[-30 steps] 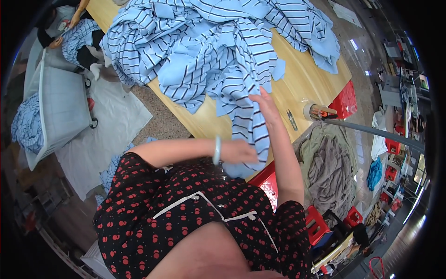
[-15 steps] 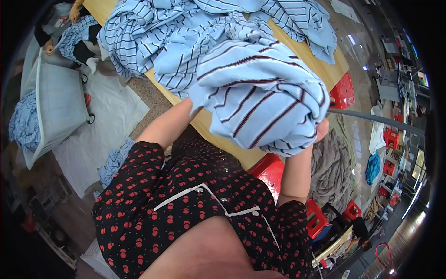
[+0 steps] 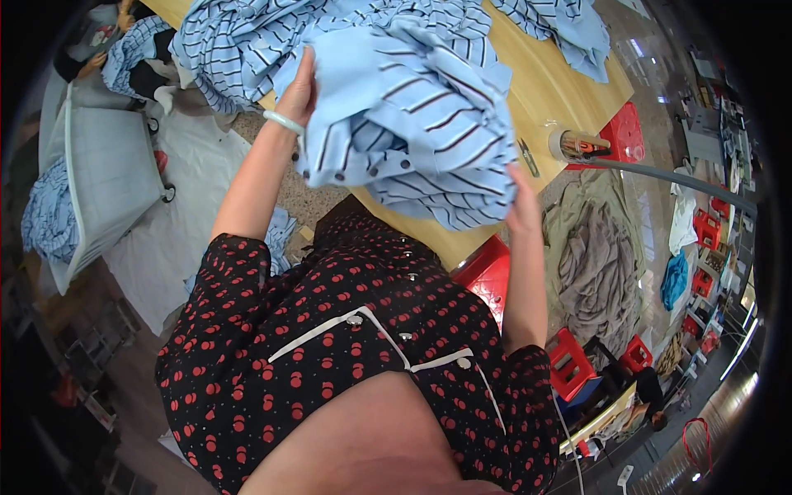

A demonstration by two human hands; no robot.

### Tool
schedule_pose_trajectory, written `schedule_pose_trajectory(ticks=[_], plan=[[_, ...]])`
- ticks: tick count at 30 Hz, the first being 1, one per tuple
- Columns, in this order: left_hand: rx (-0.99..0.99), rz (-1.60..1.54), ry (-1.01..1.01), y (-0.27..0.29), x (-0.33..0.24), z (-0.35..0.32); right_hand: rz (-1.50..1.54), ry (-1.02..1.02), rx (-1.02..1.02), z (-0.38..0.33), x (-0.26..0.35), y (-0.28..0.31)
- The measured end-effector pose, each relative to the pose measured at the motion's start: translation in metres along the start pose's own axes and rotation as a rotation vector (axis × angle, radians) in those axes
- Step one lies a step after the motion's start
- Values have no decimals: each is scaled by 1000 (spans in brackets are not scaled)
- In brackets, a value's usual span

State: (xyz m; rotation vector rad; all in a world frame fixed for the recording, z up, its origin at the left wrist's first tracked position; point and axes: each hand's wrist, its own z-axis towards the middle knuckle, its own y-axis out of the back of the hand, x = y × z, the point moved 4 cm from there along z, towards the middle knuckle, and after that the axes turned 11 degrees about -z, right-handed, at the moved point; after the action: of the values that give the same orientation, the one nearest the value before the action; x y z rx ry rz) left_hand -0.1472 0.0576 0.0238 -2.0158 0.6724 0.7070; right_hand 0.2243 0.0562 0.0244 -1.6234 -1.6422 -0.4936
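Observation:
Between my hands hangs a bunched light-blue striped shirt [image 3: 437,132] with dark buttons along one edge. My left hand [image 3: 300,92], with a pale bangle at its wrist, grips the shirt's upper left side beside a plain blue part. On the shirt's lower right side my right hand [image 3: 524,202] is closed, its fingers partly hidden by the cloth. More striped blue garments [image 3: 239,58] lie heaped on the wooden table [image 3: 569,107] beyond. A small pair of thread snips [image 3: 528,158] rests on the tabletop near my right hand.
A round container of tools [image 3: 569,146] stands at the table's right corner, by a red stool [image 3: 623,136]. Another red stool [image 3: 488,276] is close in front of me. To the left is a grey wheeled cart [image 3: 115,165]. Another person's hand [image 3: 91,64] shows at far left.
The shirt has been turned and moved left, showing its buttons. My left hand has come up into view from behind the cloth. The snips and tool container are now uncovered.

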Motion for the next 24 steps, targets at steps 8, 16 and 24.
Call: schedule_pose_trajectory(ticks=[8,16,24], plan=[[-173,581,-165,45,27,10,-1302,423,-460,19,-77,13],[-69,928,-129,34,117,-56,-1147,607,-202,40,-51,-65],[407,1351,-679,-45,124,-76,-1445,428,-218,88,-68,-57]])
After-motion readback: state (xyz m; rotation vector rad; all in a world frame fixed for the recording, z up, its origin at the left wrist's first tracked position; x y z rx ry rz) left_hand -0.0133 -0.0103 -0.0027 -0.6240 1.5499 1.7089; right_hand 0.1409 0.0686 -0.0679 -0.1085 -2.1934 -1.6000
